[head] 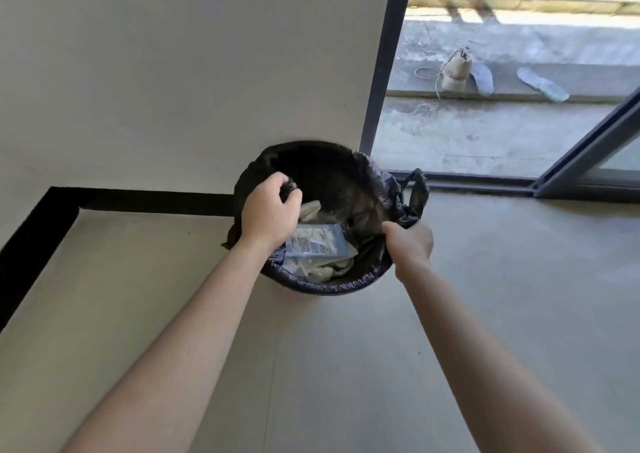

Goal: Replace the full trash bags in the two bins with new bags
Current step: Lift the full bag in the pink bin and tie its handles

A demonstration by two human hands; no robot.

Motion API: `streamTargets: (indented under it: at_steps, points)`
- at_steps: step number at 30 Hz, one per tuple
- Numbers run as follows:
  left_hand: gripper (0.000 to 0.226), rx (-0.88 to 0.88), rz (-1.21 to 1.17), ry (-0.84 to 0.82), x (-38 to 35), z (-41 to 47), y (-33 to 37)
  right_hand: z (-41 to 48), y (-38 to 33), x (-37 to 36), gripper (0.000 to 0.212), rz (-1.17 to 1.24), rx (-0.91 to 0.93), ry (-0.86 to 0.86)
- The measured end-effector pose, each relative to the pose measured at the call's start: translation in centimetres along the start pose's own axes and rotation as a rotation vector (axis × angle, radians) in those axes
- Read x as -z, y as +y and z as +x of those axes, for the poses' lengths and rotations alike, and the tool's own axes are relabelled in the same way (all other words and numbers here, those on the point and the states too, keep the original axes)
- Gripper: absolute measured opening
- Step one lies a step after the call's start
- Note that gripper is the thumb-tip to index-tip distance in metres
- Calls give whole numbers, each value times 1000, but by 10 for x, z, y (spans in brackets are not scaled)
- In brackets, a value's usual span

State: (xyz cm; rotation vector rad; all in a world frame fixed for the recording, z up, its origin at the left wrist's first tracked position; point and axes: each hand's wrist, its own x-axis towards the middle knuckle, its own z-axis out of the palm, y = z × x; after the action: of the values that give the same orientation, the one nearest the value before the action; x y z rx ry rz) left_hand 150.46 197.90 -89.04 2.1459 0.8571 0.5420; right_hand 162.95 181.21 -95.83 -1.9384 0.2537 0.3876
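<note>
A round bin (332,288) stands on the grey floor against the wall, lined with a black trash bag (325,172). Inside lie a pale blue printed packet (317,244) and crumpled white tissue (329,269). My left hand (270,210) is closed on the bag's edge at the bin's left side. My right hand (410,243) grips the bag's edge at the right side, where a knotted handle loop (414,193) sticks up. Only one bin is in view.
A white wall (173,71) with a black skirting strip (138,203) runs behind the bin. To the right, an open sliding door with a dark frame (381,64) leads to a concrete terrace holding a shoe (455,70) and two insoles.
</note>
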Motion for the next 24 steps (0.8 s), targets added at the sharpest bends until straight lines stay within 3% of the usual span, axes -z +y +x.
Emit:
streamTargets:
  at_steps: [3,5,7,11,13,16,21,22,24]
  points:
    - [10,-19,-70,-188,6,-3,11,-7,0,11,24,-28,15,119]
    - [24,-4,-46,-249,10,-1,17,-8,-7,16,24,-32,47,136]
    - [37,3,-22,-252,13,3,18,-10,-11,16,29,-42,79,123]
    - [30,-16,-67,-223,15,5,23,-12,-12,14,34,-46,117,100]
    - [15,2,-157,-213,13,4,28,-13,-14,14,33,-55,114,97]
    - [25,60,-335,-212,7,2,28,-19,-16,12,31,-49,126,89]
    - [24,17,-326,-534,-10,-17,48,-27,-15,5,30,-111,211,42]
    - [25,-14,-315,-546,-9,-17,50,-26,-15,7,29,-121,204,41]
    - [22,-65,-311,-400,-2,-7,51,-18,-17,13,30,-136,171,15]
